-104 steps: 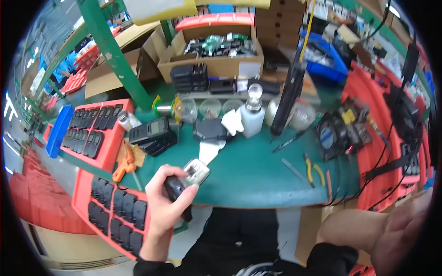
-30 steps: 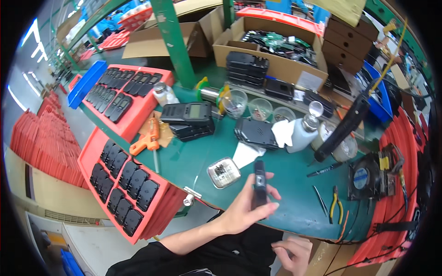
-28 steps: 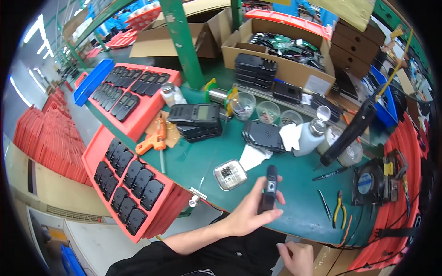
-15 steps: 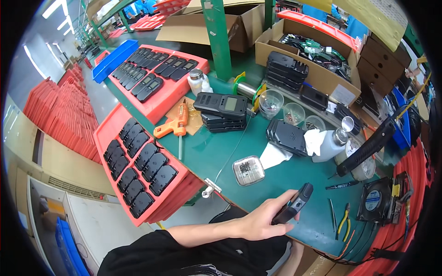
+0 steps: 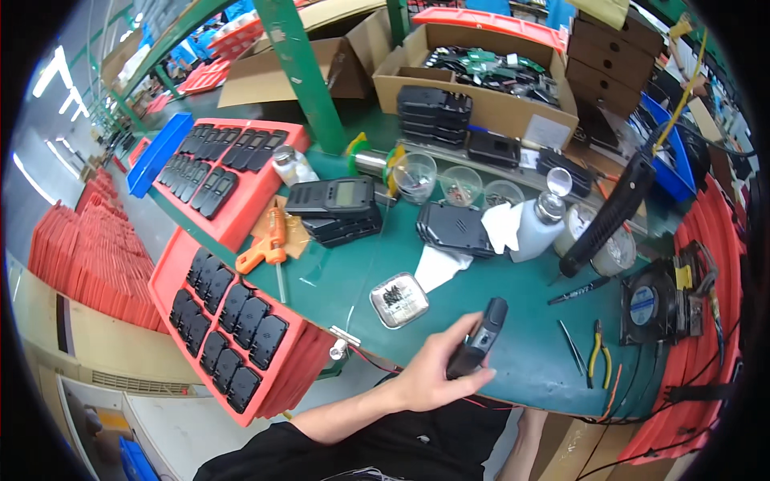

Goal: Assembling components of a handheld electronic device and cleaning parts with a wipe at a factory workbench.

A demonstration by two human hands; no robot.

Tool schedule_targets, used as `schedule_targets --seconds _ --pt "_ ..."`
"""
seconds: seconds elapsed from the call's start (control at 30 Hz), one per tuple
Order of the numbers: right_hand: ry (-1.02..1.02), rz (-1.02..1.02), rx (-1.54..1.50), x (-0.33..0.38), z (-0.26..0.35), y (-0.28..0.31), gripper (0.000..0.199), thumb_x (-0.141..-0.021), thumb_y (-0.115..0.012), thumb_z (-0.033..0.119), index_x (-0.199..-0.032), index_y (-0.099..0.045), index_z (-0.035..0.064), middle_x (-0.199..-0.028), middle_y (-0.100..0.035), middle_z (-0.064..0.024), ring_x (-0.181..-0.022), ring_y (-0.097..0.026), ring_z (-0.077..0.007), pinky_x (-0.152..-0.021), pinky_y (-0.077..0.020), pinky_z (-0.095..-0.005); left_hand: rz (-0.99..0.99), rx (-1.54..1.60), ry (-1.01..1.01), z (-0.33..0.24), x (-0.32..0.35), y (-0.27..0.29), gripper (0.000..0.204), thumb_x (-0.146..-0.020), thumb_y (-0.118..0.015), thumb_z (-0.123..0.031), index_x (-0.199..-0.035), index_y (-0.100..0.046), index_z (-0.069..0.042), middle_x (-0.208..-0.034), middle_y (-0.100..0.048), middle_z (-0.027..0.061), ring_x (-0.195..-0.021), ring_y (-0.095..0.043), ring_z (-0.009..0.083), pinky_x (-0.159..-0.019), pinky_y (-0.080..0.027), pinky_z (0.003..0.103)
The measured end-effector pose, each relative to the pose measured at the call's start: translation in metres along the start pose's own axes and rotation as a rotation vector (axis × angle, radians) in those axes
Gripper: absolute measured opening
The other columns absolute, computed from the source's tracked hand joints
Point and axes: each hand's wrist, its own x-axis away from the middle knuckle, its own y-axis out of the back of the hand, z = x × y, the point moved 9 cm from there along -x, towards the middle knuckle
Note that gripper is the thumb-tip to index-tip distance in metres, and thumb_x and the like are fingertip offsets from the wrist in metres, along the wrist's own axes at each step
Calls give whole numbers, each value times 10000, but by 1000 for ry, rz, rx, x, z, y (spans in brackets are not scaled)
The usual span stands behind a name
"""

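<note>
Head view: a black handheld device [image 5: 479, 341] is held in the left hand [image 5: 437, 377], whose fingers and thumb are clamped on its sides. The device is held tilted near the front edge of the green bench [image 5: 529, 309], with one narrow side turned toward the camera. Of the right side, only the right forearm [image 5: 525, 445] is seen at the lower edge; how the right hand is set cannot be told (it is hidden from the camera). Beyond the left hand, a clear square dish [image 5: 399, 301] is seen with small dark pieces in it, and a white sheet [image 5: 441, 268] is spread just beside it. To the right, tweezers [image 5: 572, 346] and yellow-handled pliers [image 5: 599, 357] are laid side by side. To the left, an orange glue gun [image 5: 269, 244] is placed near a stack of black radios [image 5: 333, 210], and black covers [image 5: 269, 341] are arranged in a red tray [image 5: 170, 271].
</note>
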Motion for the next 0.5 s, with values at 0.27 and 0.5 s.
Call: schedule_targets --seconds 0.27,0.5 --pt "101 1343 650 141 139 -87 282 -737 -466 -132 -910 -670 -43 -677 -629 -82 -612 -603 -168 -549 -473 -300 112 -331 -114 -13 -3 -6 547 -845 -712 52 -1341 -484 15 -1059 -622 104 -955 -624 155 -809 -497 280" --pt "345 1140 97 157 223 -127 282 -695 -430 -163 -865 -636 -71 -641 -615 -113 -563 -583 -177 -534 -467 -290 60 176 -150 -17 6 4 551 -828 -783 -45 -1297 -501 23 -1131 -645 125 -932 -642 171 -836 -530 307"
